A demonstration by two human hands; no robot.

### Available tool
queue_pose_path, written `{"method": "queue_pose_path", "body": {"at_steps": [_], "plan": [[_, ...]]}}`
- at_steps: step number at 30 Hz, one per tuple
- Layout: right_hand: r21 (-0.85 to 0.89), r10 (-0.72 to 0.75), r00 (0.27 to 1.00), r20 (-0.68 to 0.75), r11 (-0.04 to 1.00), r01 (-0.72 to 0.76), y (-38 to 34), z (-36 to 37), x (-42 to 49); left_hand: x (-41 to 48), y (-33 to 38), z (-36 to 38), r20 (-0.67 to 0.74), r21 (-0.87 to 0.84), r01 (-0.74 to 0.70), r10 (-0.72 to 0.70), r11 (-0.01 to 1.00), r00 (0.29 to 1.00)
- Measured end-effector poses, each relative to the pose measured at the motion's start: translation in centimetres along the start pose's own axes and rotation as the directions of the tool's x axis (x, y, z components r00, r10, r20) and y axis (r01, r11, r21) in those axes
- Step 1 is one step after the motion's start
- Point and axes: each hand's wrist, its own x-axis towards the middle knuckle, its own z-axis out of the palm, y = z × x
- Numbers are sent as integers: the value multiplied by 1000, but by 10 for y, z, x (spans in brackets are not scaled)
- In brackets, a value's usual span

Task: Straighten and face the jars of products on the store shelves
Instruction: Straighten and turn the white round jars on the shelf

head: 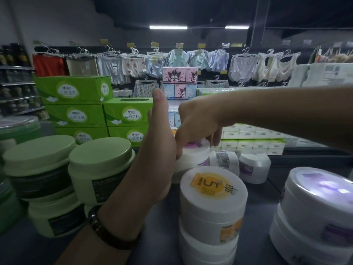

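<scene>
My right hand (198, 127) reaches in from the right and grips the lid of a white jar with a purple label (193, 156) at the middle of the shelf top. My left hand (160, 142), fingers straight and edge-on, stands just left of that jar, touching my right thumb. In front stands a stack of two white jars with an orange "5" lid (213, 199). Two small white jars lie tipped behind it, one showing a barcode (223, 159), one further right (255, 167). Green-lidded jars (101, 169) are stacked at the left.
Another stack of white purple-labelled jars (319, 207) stands at the right front. Green tissue boxes (76, 104) are piled behind the green jars. Packs of tissue rolls (252, 138) and hanging clothes (191, 60) fill the aisle beyond the dark shelf top (162, 226).
</scene>
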Motion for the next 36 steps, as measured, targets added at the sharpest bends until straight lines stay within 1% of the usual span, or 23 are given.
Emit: {"method": "queue_pose_path", "body": {"at_steps": [2,4,5,8,11,12,14,17,22,27,31,36], "plan": [[20,5,1000,1,1000,-5,5,-8,-4,1,5,4,18,32,-6,5,999,1000],[11,21,1000,3,1000,-21,11,-16,-8,3,9,10,11,28,-23,22,999,1000],[1,30,1000,-4,1000,-30,14,-18,-10,4,10,13,33,35,-36,35,999,999],[6,66,998,-20,998,-66,27,-23,-17,-5,21,29,39,160,-89,84,983,996],[13,106,994,-30,994,-106,42,-26,-26,-4,21,38,45,135,-79,73,988,996],[16,119,992,-34,993,-119,48,-27,-29,-1,19,40,49,136,-68,62,988,997],[22,143,989,-37,990,-142,58,-27,-35,0,18,46,102,99,-32,22,995,994],[38,173,984,-30,984,-172,71,-25,-43,1,15,52,211,-12,79,-75,997,975],[66,214,977,-18,975,-212,90,-22,-54,4,15,63,283,25,206,-205,978,937],[82,230,973,12,970,-230,109,-16,-63,16,9,59,416,81,300,-306,951,856],[66,234,972,26,970,-235,124,-9,-64,22,5,58,445,195,295,-353,935,823],[70,256,965,57,963,-260,137,0,-62,26,6,56,442,343,204,-349,917,826]]}}
